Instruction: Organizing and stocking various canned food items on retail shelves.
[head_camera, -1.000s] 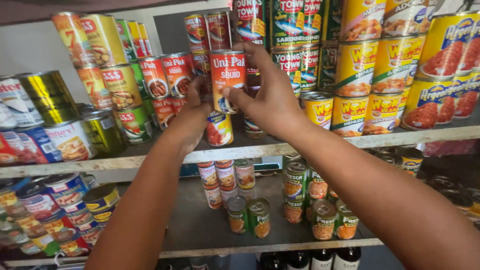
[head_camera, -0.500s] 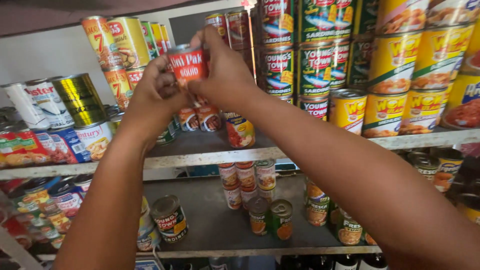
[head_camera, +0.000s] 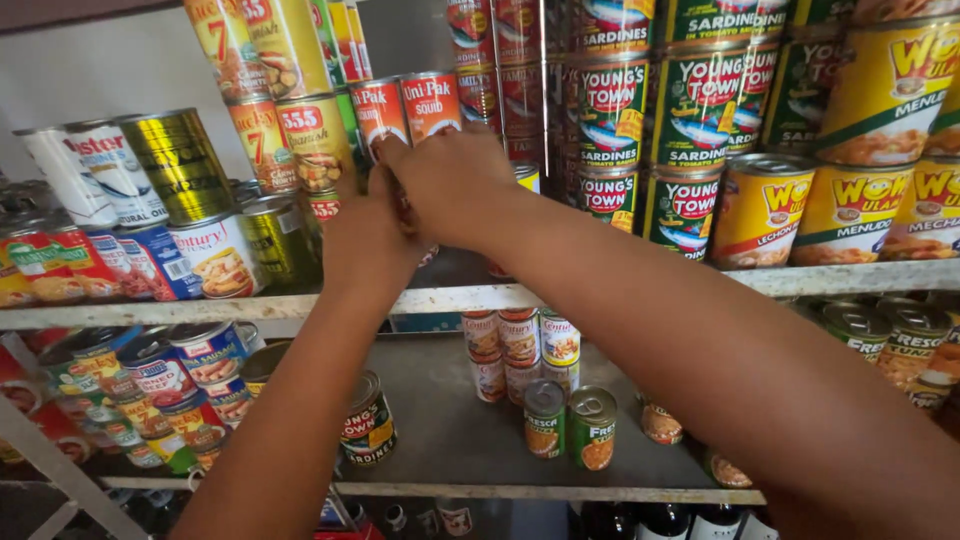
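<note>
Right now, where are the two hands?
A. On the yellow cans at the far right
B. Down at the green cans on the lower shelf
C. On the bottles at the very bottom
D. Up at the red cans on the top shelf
D: the left hand and the right hand are both raised to the red cans on the upper shelf, well above the green cans below.

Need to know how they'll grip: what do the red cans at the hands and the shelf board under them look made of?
Red cans: likely metal with a glossy printed wrap, judging by the silvery rims and sheen. Shelf board: seemingly painted wood, matte, with a worn, chipped pale edge.
</note>
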